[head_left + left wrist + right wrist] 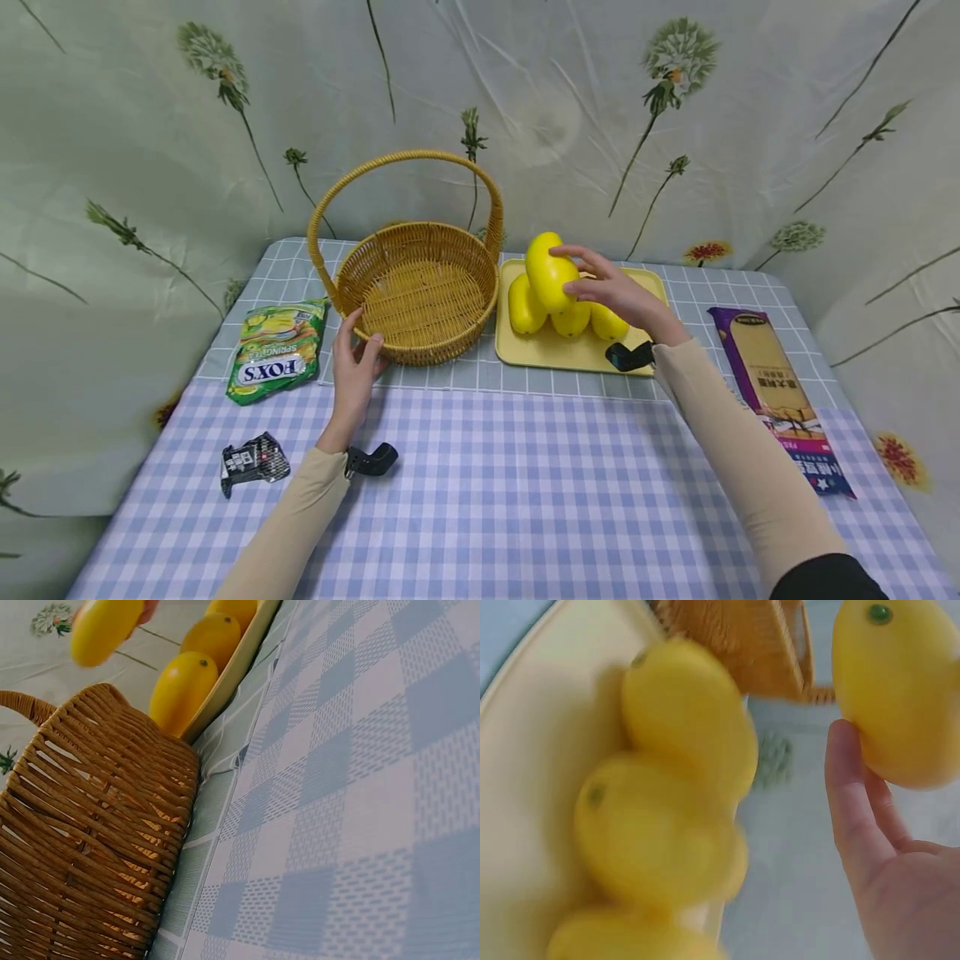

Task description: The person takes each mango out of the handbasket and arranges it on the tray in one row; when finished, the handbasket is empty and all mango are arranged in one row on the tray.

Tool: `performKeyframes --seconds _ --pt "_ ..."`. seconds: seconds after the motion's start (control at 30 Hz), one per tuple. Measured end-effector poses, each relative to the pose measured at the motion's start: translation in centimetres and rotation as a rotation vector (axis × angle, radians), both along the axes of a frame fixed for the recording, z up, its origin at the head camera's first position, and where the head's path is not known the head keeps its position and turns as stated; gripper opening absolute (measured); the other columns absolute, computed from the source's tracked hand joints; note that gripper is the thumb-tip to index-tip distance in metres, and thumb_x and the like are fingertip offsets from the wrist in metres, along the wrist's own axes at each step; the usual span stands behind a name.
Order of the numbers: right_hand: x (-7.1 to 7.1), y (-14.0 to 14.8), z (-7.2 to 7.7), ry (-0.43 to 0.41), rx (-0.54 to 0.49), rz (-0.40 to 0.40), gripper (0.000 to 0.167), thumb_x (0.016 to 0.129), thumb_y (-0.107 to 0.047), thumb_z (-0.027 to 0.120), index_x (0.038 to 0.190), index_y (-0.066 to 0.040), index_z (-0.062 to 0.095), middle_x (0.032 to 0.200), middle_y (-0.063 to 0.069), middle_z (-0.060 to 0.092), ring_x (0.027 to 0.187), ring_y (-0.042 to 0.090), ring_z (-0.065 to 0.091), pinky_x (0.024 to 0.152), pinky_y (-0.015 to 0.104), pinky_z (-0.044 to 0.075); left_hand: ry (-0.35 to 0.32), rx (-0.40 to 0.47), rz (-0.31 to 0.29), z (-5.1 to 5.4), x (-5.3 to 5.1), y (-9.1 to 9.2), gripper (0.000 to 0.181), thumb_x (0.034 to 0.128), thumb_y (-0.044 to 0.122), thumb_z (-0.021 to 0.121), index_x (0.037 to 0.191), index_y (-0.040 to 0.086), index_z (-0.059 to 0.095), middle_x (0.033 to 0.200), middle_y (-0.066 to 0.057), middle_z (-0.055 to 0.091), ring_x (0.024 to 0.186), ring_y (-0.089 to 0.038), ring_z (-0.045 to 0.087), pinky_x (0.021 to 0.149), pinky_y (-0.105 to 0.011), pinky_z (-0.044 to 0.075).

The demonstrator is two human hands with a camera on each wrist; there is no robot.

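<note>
A yellow mango (551, 272) is held up by my right hand (618, 293), above a pale yellow tray (517, 352). In the right wrist view, the fingers (847, 780) lie against the smooth fruit, whose small green stem end shows. Several more mangoes (527, 305) rest on the tray. To the tray's left stands a round wicker basket (427, 304) with a tall arched handle; its inside holds nothing. My left hand (354, 375) grips the basket's front left rim. The left wrist view shows the woven basket side (90, 847) close up, but not the left hand.
A green candy bag (276, 350) lies left of the basket, with a small crumpled black packet (253, 461) nearer me. At the right is a long purple-and-gold package (776, 392). A checked cloth (525, 492) covers the table front, and a flowered curtain hangs behind.
</note>
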State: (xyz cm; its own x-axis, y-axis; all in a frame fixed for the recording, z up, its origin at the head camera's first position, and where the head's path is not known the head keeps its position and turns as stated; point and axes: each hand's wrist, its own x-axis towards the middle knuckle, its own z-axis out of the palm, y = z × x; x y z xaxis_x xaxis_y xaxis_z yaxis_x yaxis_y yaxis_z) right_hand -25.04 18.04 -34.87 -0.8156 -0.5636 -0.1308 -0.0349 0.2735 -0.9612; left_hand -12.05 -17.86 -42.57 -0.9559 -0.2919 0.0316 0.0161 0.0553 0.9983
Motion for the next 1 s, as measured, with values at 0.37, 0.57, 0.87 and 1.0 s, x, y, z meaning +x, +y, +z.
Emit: performKeyframes --seconds 0.37,0.57,0.87,1.0 --pt "1.4 7.6 -0.7 -0.034 0.008 -0.197 0.054 0.098 -0.017 0.052 0.147 -0.029 0.031 0.154 0.015 0.009 0.129 0.031 0.028 0.107 0.053 0.026 0.03 0.0 0.009 -2.5 -1.0 -0.8 0.055 0.1007 0.024 0.049 0.151 0.02 0.027 0.151 -0.012 0.013 0.132 -0.035 0.034 0.091 -0.053 0.046" --pt "1.8 11.0 -2.8 -0.068 0.043 -0.323 0.051 0.1 -0.019 0.048 0.146 -0.031 0.03 0.15 0.02 0.013 0.113 0.019 0.038 0.106 0.048 0.029 0.023 0.001 0.011 -2.5 -0.9 -0.8 0.055 0.1008 0.023 0.049 0.151 0.021 0.027 0.153 -0.011 0.012 0.132 -0.035 0.033 0.091 -0.054 0.046" --pt "2.3 12.8 -5.9 -0.092 0.208 -0.344 0.06 0.099 -0.015 0.046 0.152 -0.012 0.019 0.151 0.027 0.012 0.12 0.035 0.034 0.087 0.03 0.045 0.025 -0.006 0.031 -2.4 -0.9 -0.8 0.054 0.1008 0.025 0.049 0.15 0.017 0.029 0.15 -0.012 0.015 0.13 -0.035 0.036 0.091 -0.051 0.047" --pt "2.3 12.7 -6.3 -0.044 0.276 -0.32 0.06 0.097 -0.014 0.046 0.152 -0.008 0.021 0.156 0.024 0.003 0.136 0.044 0.014 0.096 0.044 0.041 0.016 -0.028 0.034 -2.5 -1.0 -0.8 0.053 0.1008 0.027 0.049 0.15 0.02 0.03 0.15 -0.013 0.015 0.129 -0.036 0.037 0.09 -0.051 0.048"
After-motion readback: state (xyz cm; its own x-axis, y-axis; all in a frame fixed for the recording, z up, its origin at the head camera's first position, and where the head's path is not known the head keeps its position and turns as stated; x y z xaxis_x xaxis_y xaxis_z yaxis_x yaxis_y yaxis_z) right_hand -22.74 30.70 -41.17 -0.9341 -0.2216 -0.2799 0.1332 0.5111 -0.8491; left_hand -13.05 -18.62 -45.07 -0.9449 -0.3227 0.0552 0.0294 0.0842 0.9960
